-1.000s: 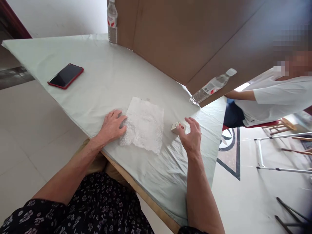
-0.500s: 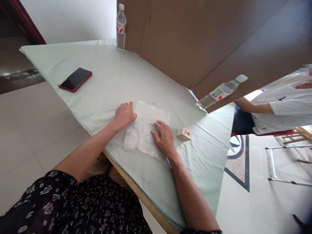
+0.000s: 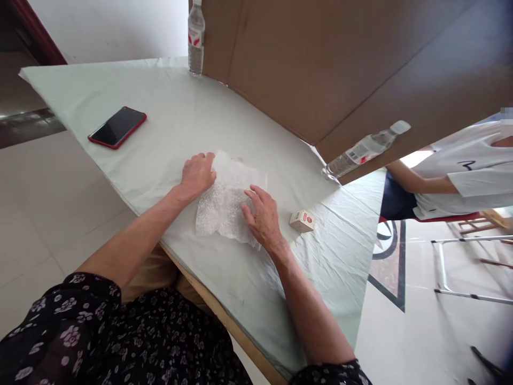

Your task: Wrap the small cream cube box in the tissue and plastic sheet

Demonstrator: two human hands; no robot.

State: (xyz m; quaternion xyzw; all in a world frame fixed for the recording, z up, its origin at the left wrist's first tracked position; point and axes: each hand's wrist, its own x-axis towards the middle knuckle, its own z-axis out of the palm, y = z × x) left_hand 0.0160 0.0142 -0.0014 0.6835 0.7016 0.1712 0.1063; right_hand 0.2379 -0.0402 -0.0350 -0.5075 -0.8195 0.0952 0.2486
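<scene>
A sheet of clear bubble wrap [image 3: 225, 206] lies flattened on the cloth-covered table in front of me. At its left edge my left hand [image 3: 197, 175] has its fingers curled, closed on the wrap's border; the fingertips are partly hidden. Over the right side of the sheet rests my right hand [image 3: 262, 216], open with fingers apart and slightly bent. Whether its fingertips press on the wrap or hover just above is hard to tell. Just right of that hand stands a small cream box [image 3: 302, 221] with red print.
A black phone in a red case [image 3: 118, 127] lies at the left. One water bottle [image 3: 196, 40] stands upright and another bottle [image 3: 364, 151] leans, both against a brown cardboard panel [image 3: 288, 69]. Beyond the table's right edge sits a person in a white shirt [image 3: 476, 171].
Both hands and the bubble wrap have shifted slightly left and away from me. The right hand's fingers look a little more raised. The small box stays in place.
</scene>
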